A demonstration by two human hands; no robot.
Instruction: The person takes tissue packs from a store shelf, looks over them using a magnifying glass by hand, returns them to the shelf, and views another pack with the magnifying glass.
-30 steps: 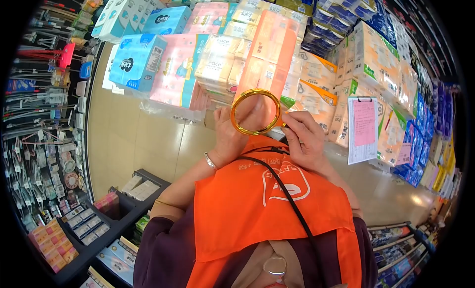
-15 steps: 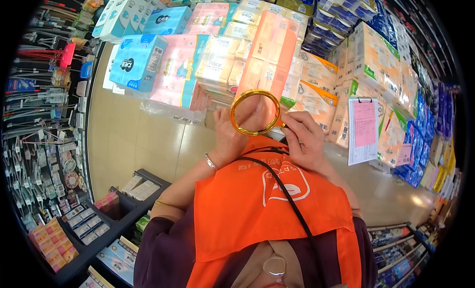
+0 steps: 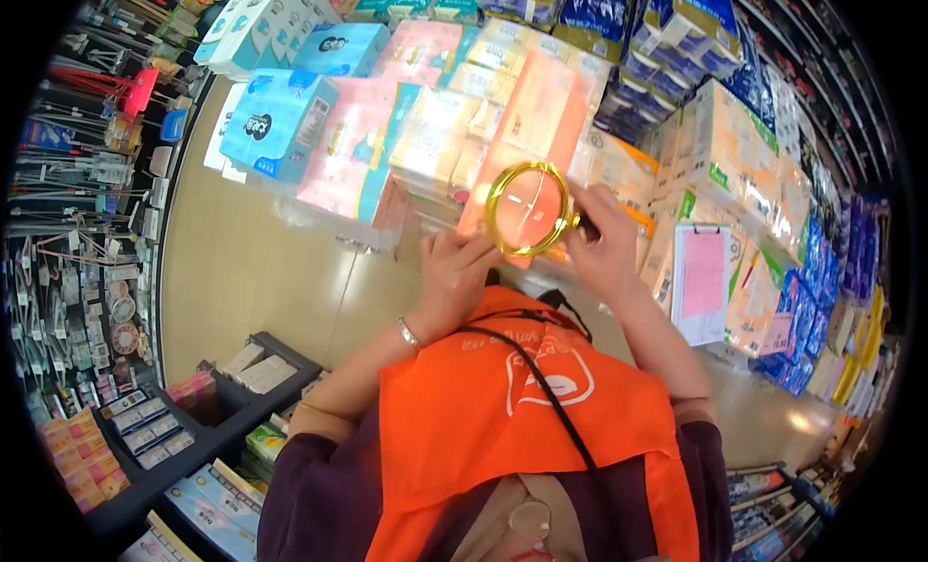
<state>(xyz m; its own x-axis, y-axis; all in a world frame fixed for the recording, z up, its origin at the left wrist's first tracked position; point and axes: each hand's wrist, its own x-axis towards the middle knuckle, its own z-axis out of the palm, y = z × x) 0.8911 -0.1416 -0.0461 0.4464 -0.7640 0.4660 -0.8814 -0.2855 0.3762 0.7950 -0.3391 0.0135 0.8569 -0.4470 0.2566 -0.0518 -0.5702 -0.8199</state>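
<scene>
My right hand (image 3: 607,238) grips the dark handle of a magnifying glass (image 3: 491,214) with a gold-coloured rim. Its lens is over the near end of a long orange-pink tissue pack (image 3: 546,103), and pale streaks show on the glass. Left of the lens, my left hand (image 3: 452,277) is at the pack's near edge, fingers partly extended and slightly bent. They seem to touch the edge, though the contact is partly hidden. That wrist wears a silver bracelet (image 3: 407,333).
Blue (image 3: 275,122), pink (image 3: 353,151) and cream (image 3: 435,132) tissue packs are stacked ahead. A clipboard with pink paper (image 3: 703,262) leans against packs at right. Hanging goods line the left wall (image 3: 77,224). A dark shelf unit (image 3: 217,432) stands at lower left.
The magnifying glass has moved up and right with my right hand, and its lens has tilted. My left hand now shows left of the rim instead of partly behind the lens.
</scene>
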